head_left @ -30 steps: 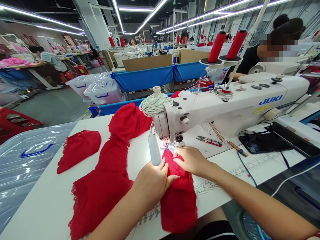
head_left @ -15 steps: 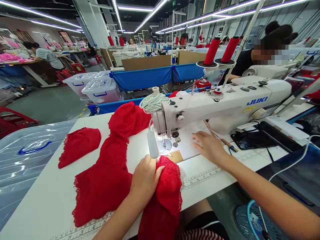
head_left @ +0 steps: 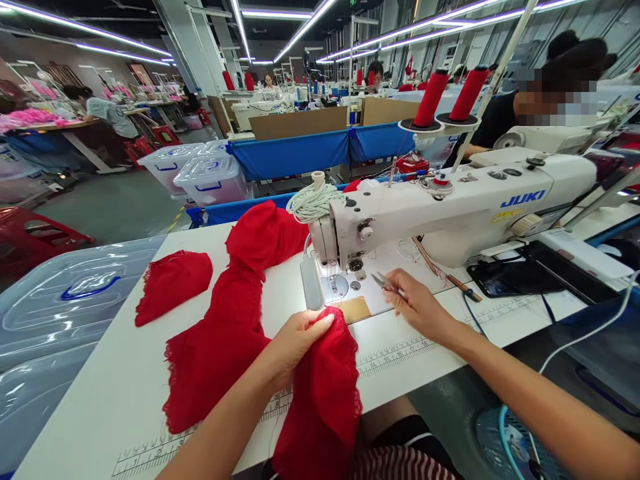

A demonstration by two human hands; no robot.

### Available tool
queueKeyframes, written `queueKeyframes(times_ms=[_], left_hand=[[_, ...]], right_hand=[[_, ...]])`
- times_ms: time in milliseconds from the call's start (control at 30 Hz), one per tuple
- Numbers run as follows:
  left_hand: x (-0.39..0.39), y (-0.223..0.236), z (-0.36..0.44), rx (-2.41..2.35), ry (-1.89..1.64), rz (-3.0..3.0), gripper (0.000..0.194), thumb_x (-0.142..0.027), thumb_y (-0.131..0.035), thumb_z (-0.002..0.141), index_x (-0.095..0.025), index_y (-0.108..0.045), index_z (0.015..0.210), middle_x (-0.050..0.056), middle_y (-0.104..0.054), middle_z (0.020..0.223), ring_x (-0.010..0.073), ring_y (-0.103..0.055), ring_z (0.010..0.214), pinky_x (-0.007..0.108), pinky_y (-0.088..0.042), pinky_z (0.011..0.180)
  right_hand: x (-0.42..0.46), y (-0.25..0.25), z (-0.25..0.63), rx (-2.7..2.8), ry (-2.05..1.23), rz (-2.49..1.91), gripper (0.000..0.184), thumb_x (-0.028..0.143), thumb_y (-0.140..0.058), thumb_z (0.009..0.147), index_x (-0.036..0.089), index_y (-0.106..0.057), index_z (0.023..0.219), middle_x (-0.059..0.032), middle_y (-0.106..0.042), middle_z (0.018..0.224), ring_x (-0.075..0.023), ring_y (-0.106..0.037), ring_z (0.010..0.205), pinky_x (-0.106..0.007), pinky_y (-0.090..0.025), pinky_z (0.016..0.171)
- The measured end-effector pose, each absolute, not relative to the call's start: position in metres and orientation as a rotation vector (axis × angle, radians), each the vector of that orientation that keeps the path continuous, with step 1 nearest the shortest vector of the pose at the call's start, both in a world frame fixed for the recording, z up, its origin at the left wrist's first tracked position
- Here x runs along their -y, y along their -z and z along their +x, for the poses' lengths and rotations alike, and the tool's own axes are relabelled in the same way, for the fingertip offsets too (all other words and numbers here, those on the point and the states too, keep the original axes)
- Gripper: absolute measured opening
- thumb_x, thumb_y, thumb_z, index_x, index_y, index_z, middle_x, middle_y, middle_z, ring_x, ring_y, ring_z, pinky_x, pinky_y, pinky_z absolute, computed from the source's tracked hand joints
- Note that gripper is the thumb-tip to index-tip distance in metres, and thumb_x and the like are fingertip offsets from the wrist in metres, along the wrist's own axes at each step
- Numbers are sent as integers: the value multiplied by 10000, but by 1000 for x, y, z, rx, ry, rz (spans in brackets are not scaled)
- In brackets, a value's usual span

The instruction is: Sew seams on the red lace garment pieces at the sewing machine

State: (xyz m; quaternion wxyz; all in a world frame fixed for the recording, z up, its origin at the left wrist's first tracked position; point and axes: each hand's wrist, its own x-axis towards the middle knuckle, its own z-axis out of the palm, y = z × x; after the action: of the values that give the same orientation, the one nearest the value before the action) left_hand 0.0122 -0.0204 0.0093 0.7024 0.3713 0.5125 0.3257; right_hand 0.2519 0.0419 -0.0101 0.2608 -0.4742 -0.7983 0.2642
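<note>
My left hand (head_left: 300,340) pinches the top edge of a red lace-trimmed fabric piece (head_left: 325,400), which hangs over the table's front edge onto my lap. In my right hand (head_left: 415,303) is a pair of small thread snips (head_left: 384,281), its blades pointing left toward the needle area. The white sewing machine (head_left: 450,207) stands just beyond both hands, its head above the lit needle plate (head_left: 336,285). To the left lie more red fabric pieces (head_left: 217,360), joined in a chain, and a separate red piece (head_left: 175,283).
A ruler strip (head_left: 395,357) runs along the front of the white table (head_left: 95,413). On the right are a screwdriver-like tool (head_left: 465,290) and a black phone (head_left: 500,279). Clear plastic bins (head_left: 45,307) stand left; a blue basket (head_left: 493,433) is below. A co-worker (head_left: 500,120) sits behind the machine.
My right hand, blurred and near the machine bed before, now shows the thread snips in its fingers. My left hand has shifted its grip on the red fabric's edge. The view has turned slightly left.
</note>
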Motion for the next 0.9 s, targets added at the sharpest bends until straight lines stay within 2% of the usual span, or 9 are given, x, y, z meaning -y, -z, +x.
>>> queueKeyframes(times_ms=[67, 167, 267, 467, 600, 667, 733, 900], left_hand=[[18, -6, 15, -1161, -757, 847, 286, -435, -698, 730, -160, -641, 787, -25, -648, 663, 129, -574, 604, 227, -412, 583], [15, -1, 16, -1133, -764, 902, 328, -411, -702, 736, -161, -667, 944, -8, -677, 729, 145, -598, 664, 237, -432, 618], [14, 2, 16, -1084, -755, 934, 386, -426, -671, 768, -171, -654, 1058, 7, -697, 772, 169, -626, 727, 260, -460, 674], [14, 5, 15, -1081, -761, 1050, 324, -402, -642, 796, -154, -682, 1000, 37, -709, 841, 208, -633, 862, 306, -473, 801], [13, 5, 15, -1036, -790, 1070, 321, -366, -648, 801, -202, -657, 1077, 23, -701, 978, 196, -616, 959, 285, -454, 843], [12, 5, 15, -1025, -799, 1047, 351, -359, -659, 794, -224, -631, 1117, 7, -697, 960, 172, -620, 901, 270, -455, 815], [11, 5, 15, -1049, -786, 1016, 358, -365, -680, 772, -217, -630, 1095, -11, -686, 842, 148, -609, 762, 254, -458, 723], [12, 9, 14, -1182, -742, 1035, 305, -423, -704, 714, -153, -665, 851, -21, -605, 619, 126, -502, 547, 240, -380, 525]], right_hand=[[-26, 4, 237, 2182, -1015, -1185, 140, 321, -345, 948, 216, -435, 931, 23, -586, 709, -124, -501, 542, -250, -388, 552], [-13, -3, 221, 2238, -1158, -1171, 246, 399, -339, 959, 218, -504, 932, 32, -546, 667, -136, -481, 570, -245, -359, 544], [-13, -6, 214, 2230, -1146, -1183, 383, 421, -292, 972, 211, -593, 862, -6, -584, 754, -153, -532, 677, -254, -371, 593], [-16, -5, 211, 2257, -1007, -1214, 281, 340, -435, 926, 232, -652, 784, 15, -628, 747, -151, -559, 712, -238, -351, 616], [-16, -2, 208, 2295, -960, -1328, 286, 344, -454, 913, 213, -634, 734, 19, -590, 674, -136, -506, 636, -235, -299, 566], [-17, 0, 205, 2299, -983, -1343, 314, 350, -446, 914, 200, -599, 685, 26, -549, 631, -125, -471, 600, -235, -274, 546], [-17, 3, 202, 2270, -1011, -1330, 336, 355, -439, 916, 195, -552, 643, 33, -512, 607, -119, -450, 588, -233, -270, 542], [-17, 6, 198, 2193, -1051, -1266, 370, 335, -386, 935, 193, -450, 599, 40, -455, 625, -112, -420, 598, -225, -283, 550]])
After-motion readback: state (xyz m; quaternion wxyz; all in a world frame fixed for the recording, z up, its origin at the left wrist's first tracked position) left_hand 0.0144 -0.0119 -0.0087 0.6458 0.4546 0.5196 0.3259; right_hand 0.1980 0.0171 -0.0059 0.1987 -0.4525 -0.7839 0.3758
